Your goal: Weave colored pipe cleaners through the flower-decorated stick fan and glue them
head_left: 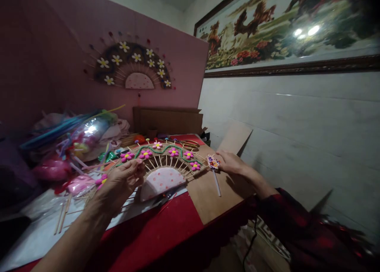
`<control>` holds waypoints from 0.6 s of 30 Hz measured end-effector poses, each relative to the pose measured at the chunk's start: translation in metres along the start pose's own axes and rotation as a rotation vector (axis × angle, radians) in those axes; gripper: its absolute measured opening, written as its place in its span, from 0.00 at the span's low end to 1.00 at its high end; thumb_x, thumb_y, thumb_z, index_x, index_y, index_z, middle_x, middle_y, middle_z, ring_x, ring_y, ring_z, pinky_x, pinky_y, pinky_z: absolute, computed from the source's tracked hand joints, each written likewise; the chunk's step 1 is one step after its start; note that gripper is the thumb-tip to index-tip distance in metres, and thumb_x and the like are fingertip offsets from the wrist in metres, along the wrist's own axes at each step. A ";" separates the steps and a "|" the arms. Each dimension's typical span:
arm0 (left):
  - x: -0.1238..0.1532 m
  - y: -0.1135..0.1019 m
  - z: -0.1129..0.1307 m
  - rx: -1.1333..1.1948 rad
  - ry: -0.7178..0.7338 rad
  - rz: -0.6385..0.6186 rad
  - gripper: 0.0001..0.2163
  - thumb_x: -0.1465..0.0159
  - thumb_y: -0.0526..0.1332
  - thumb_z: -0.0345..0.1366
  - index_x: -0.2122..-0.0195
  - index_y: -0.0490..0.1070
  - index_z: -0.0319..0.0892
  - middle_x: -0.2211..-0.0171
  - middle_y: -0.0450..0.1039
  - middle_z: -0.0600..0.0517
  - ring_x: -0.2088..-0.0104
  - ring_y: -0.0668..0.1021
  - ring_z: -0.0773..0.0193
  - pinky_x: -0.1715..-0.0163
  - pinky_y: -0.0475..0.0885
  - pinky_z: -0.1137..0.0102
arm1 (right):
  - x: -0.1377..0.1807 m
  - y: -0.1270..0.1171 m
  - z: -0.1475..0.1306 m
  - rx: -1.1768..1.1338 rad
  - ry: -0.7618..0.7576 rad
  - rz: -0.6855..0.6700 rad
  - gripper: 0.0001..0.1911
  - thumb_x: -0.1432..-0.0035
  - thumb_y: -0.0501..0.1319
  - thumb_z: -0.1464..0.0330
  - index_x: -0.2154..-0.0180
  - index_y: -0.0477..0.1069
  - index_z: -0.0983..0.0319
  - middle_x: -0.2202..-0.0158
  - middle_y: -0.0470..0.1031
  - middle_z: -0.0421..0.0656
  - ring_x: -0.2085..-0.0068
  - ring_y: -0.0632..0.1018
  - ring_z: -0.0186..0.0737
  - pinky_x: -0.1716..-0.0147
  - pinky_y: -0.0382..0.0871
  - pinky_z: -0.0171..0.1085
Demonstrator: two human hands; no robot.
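Note:
A handmade fan [166, 154] of thin sticks and brown cord stands tilted on the table, with pink flowers, a wavy green strand and a white half-round base with pink dots [163, 181]. My left hand [126, 181] is in front of the fan's left part, thumb and fingertips pinched together; what lies between them is too small to tell. At the fan's right end, my right hand [230, 162] has its fingers closed on a small multicoloured patterned piece [213, 162]. A pale strip [217, 183] hangs below that piece. The right fingertips are partly hidden.
Bagged craft materials [89, 133] are piled at the left, near loose wooden sticks [63, 216]. Golden-handled scissors [190, 145] lie behind the fan. A cardboard sheet [204, 204] covers the table's right side. Another flowered fan [133, 62] is on the pink panel behind.

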State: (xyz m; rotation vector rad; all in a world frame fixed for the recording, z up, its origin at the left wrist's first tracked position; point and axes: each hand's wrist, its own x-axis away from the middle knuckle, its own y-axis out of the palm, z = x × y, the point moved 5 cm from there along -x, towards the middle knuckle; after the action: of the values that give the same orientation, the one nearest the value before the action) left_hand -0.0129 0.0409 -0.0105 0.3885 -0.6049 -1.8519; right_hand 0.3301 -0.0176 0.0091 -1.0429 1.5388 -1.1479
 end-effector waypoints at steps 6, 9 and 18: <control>0.003 0.001 0.005 -0.007 0.023 0.045 0.05 0.46 0.59 0.22 0.73 0.72 0.36 0.73 0.71 0.50 0.74 0.74 0.70 0.78 0.72 0.77 | 0.004 0.030 0.023 -0.002 -0.023 -0.055 0.21 0.51 0.56 0.71 0.52 0.67 0.62 0.57 0.72 0.49 0.57 0.71 0.45 0.62 0.60 0.35; 0.002 0.000 0.006 -0.038 0.039 0.055 0.04 0.47 0.61 0.23 0.72 0.72 0.37 0.73 0.70 0.51 0.75 0.73 0.70 0.78 0.72 0.77 | 0.005 0.031 0.026 -0.098 -0.050 -0.035 0.22 0.51 0.56 0.70 0.52 0.67 0.63 0.57 0.72 0.49 0.57 0.71 0.43 0.61 0.60 0.34; 0.003 0.012 -0.002 -0.284 0.016 -0.059 0.09 0.52 0.67 0.36 0.73 0.72 0.37 0.75 0.72 0.50 0.76 0.72 0.69 0.77 0.67 0.77 | 0.006 0.028 0.041 -0.437 -0.031 0.091 0.22 0.56 0.55 0.72 0.55 0.68 0.64 0.60 0.74 0.45 0.61 0.74 0.41 0.63 0.65 0.35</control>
State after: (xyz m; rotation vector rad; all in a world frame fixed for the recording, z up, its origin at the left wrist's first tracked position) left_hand -0.0039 0.0341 -0.0057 0.2336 -0.3150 -1.9556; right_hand 0.3656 -0.0259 -0.0247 -1.2516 1.8384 -0.7434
